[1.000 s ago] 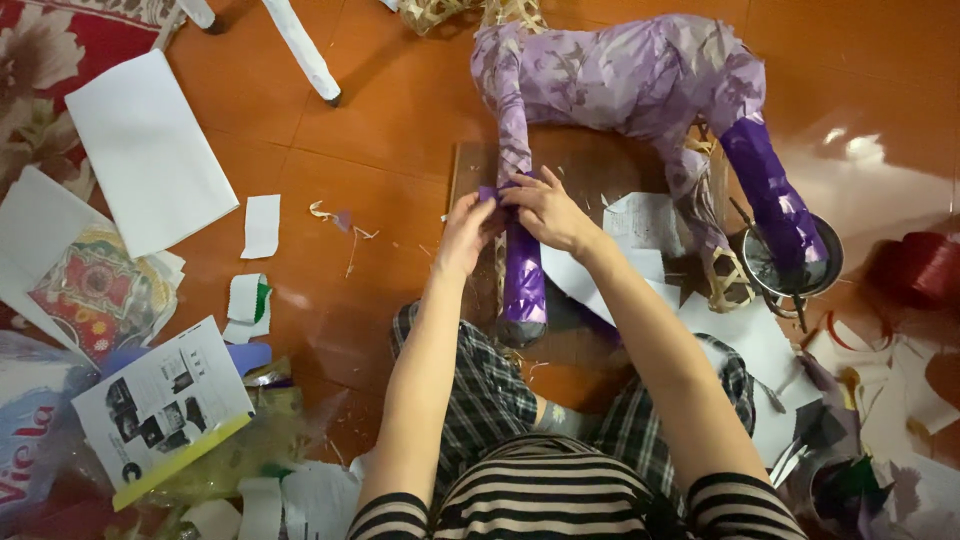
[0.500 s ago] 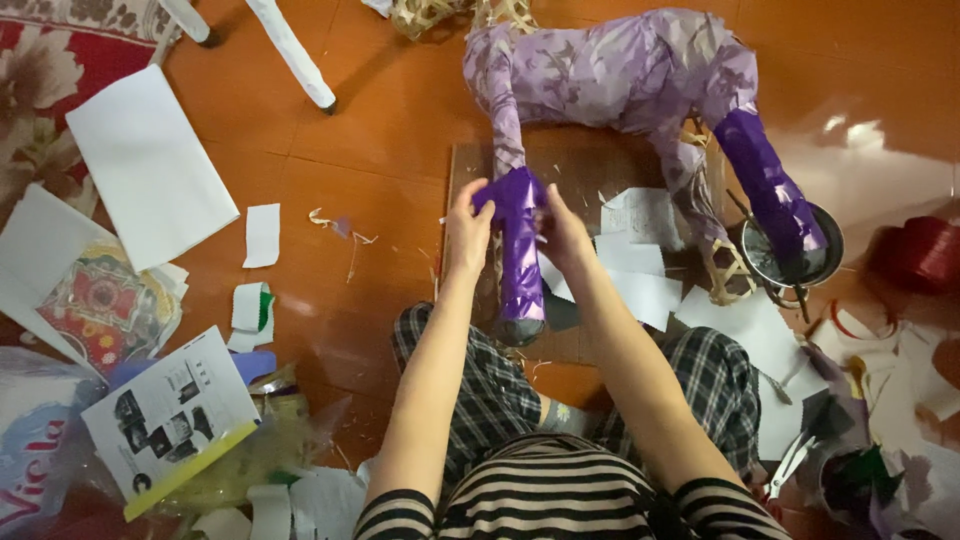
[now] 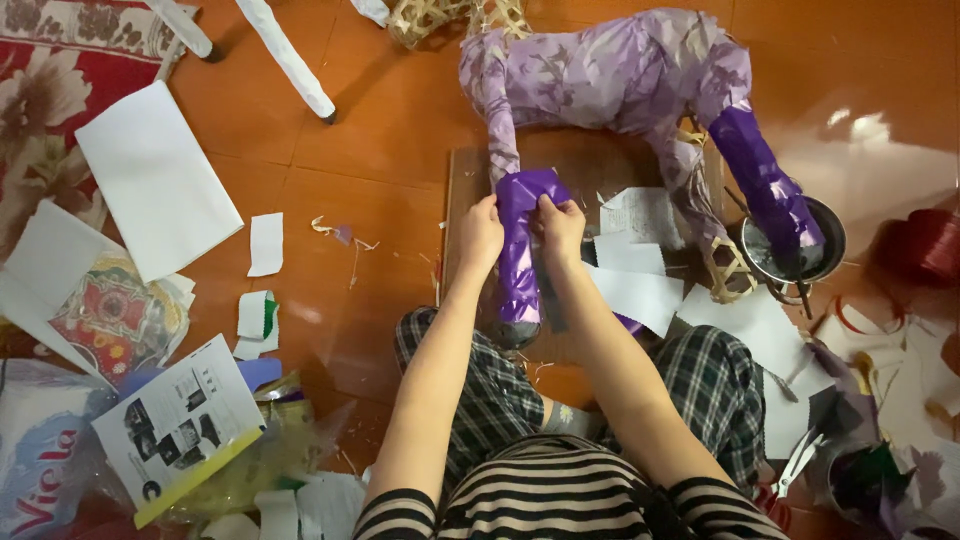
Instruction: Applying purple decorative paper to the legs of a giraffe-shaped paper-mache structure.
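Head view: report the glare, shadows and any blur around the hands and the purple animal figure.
Head view: a bright glare patch lies on the orange floor at the upper right, beside the purple figure; soft shadow falls under the figure on the brown board; the left hand and right hand on the dark purple leg look sharp; the lower corners look darker and softer.

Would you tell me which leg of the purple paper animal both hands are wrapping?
The front leg nearest the person, with the left hand and right hand pressing glossy purple paper at its top; the other glossy leg stands untouched.
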